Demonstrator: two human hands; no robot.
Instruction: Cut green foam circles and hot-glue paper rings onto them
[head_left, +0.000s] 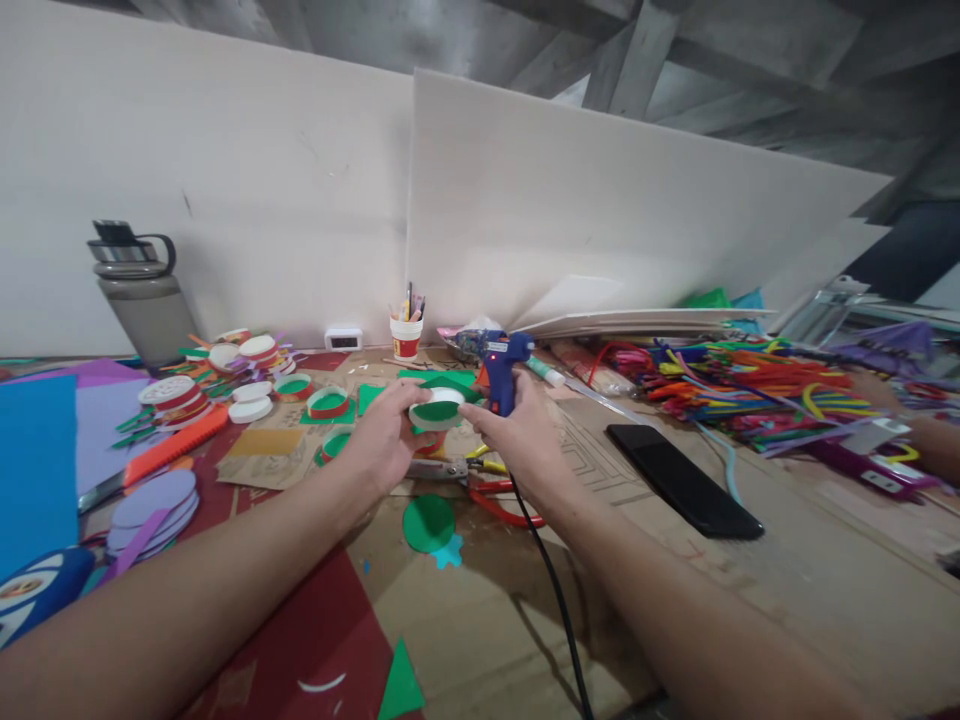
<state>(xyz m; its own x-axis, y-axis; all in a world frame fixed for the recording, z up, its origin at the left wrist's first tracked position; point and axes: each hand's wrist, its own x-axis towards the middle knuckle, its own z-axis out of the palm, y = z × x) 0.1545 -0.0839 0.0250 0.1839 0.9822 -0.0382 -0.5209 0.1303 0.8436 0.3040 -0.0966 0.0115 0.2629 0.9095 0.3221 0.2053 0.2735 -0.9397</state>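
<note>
My left hand pinches a shallow round paper piece, a white ring with a green inside and a green sheet at its far edge. My right hand is closed around a blue hot glue gun, whose small red light is lit. Its thumb and fingertip reach the ring's right side. A black cord runs down from below this hand. Beneath the hands lie a metal-jawed tool with red handles, a green paper disc and a light-blue cutout.
Red-and-white rings, lilac discs and an orange cutter lie left. A grey bottle and pencil cup stand behind. A black phone and pipe cleaners lie right, near another person's hand.
</note>
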